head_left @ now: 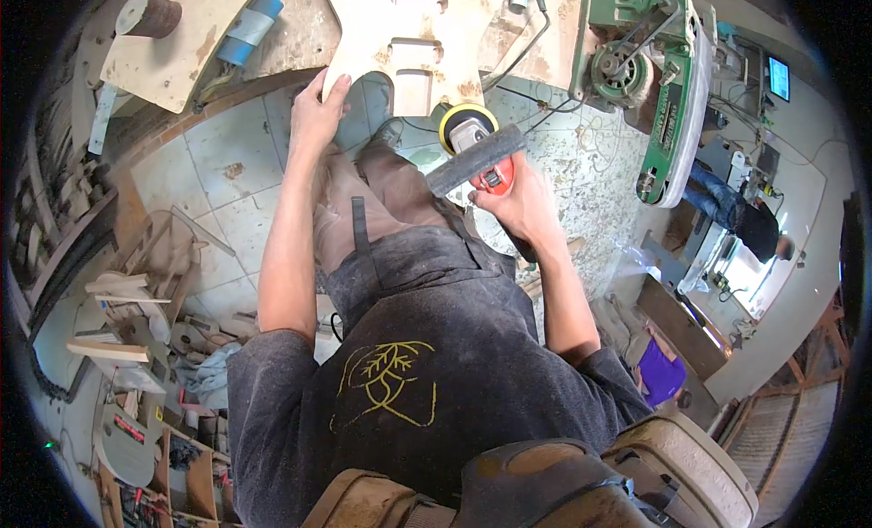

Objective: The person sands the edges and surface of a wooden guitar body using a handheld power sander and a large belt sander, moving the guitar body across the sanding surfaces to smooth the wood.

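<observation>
A pale wooden electric guitar body (374, 30) with several routed cavities lies at the top of the view, on the bench. My left hand (318, 108) is closed on its lower left edge, with the fingertips at the wood. My right hand (527, 197) holds a red power sander (496, 177) by its body. The sander's round pad (463, 122), black with a yellow rim, points up toward the lower right end of the guitar body. I cannot tell whether the pad touches it. A thick dark grey bar (477, 160) crosses over the sander and partly hides it.
A green belt sanding machine (627, 74) stands at the right. On the left are a board (173, 51), a brown roll (148, 16) and a blue cylinder (250, 29). Wood pieces (109, 350) crowd the lower left. Another person (740, 210) is at the far right.
</observation>
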The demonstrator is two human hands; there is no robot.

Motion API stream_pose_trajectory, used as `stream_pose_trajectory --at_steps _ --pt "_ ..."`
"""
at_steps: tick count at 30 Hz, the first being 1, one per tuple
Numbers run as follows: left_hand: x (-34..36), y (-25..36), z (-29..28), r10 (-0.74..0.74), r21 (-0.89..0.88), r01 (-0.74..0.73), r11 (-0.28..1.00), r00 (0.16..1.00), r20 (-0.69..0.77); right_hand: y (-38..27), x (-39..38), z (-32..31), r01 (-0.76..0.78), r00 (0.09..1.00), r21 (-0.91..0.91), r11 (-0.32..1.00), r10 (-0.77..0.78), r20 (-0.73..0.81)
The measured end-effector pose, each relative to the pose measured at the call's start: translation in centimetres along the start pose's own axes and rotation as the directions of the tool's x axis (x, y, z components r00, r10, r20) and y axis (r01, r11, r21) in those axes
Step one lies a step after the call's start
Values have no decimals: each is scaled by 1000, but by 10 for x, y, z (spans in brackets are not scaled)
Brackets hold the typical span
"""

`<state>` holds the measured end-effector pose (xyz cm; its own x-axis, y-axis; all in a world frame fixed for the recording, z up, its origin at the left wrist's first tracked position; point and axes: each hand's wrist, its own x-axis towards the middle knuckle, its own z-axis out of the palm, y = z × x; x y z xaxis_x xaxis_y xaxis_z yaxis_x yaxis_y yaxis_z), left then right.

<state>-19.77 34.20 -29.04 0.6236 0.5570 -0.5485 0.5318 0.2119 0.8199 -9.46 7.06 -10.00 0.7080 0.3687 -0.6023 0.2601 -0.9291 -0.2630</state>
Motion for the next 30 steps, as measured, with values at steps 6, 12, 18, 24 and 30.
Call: stream_pose_trajectory --at_steps 6,12,18,24,30 --pt "0 -1 0 -7 9 8 1000 1000 -4 -6 -9 0 -49 998 4 999 49 38" --pt "2 -1 0 -9 -2 9 1000 1000 25 -9 7 -1 -34 999 8 999 34 7" --pt "-1 2 -1 -13 6 13 1000 1000 8 -5 -2 0 -37 999 -13 999 37 35" --pt "-2 5 -1 -5 19 5 1000 1000 13 -8 0 -1 -16 1000 8 1000 16 1" --pt "0 2 -1 -14 23 14 1000 1000 -1 -11 6 -3 -26 1000 -12 1000 26 6"
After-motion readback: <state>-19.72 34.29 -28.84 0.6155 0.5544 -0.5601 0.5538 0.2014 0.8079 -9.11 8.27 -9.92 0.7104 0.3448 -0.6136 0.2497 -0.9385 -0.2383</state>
